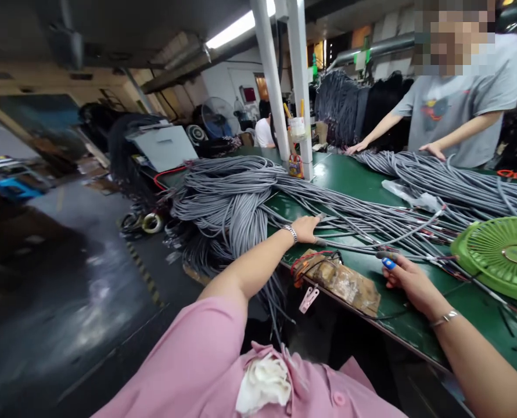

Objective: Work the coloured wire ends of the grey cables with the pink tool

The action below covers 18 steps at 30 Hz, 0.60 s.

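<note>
Long grey cables (236, 180) lie in a thick looped bundle on the green table (345, 180), their ends fanning out to the right. My left hand (305, 229) reaches over the near strands, its fingers closed around a grey cable (349, 247). That cable runs rightward, past the fingertips of my right hand (409, 278). The right hand's fingers are curled together, with a blue wrap (388, 263) and a dark tip at the front. What they pinch, if anything, cannot be made out. Stripped ends with thin coloured wires (433, 232) show beyond.
A green fan (502, 255) stands at the right. A taped brown block with wires (343, 281) and a pink clip (309, 299) sit at the near edge. White posts (300, 87) rise from the table. Opposite, a co-worker (463, 110) touches another cable bundle (441, 180).
</note>
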Each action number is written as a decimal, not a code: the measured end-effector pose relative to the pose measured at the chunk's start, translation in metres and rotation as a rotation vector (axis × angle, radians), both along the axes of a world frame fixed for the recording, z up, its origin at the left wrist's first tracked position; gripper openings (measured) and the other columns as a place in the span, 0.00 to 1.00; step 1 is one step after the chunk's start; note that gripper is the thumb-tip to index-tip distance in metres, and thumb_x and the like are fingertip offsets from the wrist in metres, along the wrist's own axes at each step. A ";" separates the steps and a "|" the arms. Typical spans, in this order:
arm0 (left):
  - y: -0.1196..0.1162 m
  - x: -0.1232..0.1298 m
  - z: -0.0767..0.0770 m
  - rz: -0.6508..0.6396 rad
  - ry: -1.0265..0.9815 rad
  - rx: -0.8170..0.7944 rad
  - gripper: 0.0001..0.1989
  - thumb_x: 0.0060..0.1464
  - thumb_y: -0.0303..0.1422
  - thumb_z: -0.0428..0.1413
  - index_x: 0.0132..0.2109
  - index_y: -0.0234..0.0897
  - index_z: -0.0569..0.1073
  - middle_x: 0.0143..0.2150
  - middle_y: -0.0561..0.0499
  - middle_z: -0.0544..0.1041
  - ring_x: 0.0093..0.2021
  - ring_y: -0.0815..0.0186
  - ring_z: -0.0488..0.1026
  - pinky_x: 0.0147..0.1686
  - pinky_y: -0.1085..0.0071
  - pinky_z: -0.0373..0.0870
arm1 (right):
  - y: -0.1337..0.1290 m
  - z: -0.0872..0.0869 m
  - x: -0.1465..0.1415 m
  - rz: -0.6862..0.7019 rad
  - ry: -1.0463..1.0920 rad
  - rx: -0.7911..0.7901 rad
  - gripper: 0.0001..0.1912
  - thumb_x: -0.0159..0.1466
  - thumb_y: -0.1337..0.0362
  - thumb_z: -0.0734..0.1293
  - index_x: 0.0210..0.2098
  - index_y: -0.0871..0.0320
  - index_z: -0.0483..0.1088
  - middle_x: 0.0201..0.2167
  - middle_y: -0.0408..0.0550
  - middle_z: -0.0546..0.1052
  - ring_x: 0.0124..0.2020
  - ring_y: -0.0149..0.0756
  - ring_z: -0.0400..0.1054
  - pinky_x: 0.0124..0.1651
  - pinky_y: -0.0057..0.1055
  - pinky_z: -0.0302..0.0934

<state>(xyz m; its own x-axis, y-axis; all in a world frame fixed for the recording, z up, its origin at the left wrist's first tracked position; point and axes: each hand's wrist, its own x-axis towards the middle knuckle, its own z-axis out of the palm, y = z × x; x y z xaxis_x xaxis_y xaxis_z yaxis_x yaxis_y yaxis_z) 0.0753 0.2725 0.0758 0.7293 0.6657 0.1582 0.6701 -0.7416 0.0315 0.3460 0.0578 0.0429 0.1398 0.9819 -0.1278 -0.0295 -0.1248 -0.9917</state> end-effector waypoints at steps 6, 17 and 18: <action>-0.003 -0.010 0.010 0.025 0.176 -0.042 0.29 0.46 0.45 0.57 0.54 0.36 0.69 0.42 0.39 0.78 0.40 0.51 0.75 0.37 0.63 0.67 | 0.000 0.000 0.001 0.017 -0.040 0.016 0.26 0.58 0.51 0.68 0.53 0.55 0.67 0.26 0.41 0.70 0.21 0.25 0.58 0.26 0.25 0.62; 0.000 -0.007 0.055 0.204 0.100 0.057 0.15 0.46 0.35 0.55 0.43 0.39 0.73 0.40 0.44 0.78 0.43 0.54 0.74 0.41 0.64 0.66 | -0.001 0.002 -0.002 0.068 -0.121 0.018 0.22 0.60 0.52 0.66 0.50 0.55 0.67 0.25 0.40 0.69 0.22 0.26 0.60 0.26 0.25 0.59; 0.008 -0.009 0.068 0.239 0.053 0.093 0.16 0.47 0.36 0.54 0.45 0.38 0.72 0.42 0.43 0.77 0.44 0.53 0.73 0.41 0.63 0.66 | -0.001 0.002 -0.002 0.068 -0.129 0.016 0.22 0.60 0.52 0.66 0.50 0.55 0.67 0.25 0.40 0.69 0.22 0.26 0.60 0.25 0.24 0.59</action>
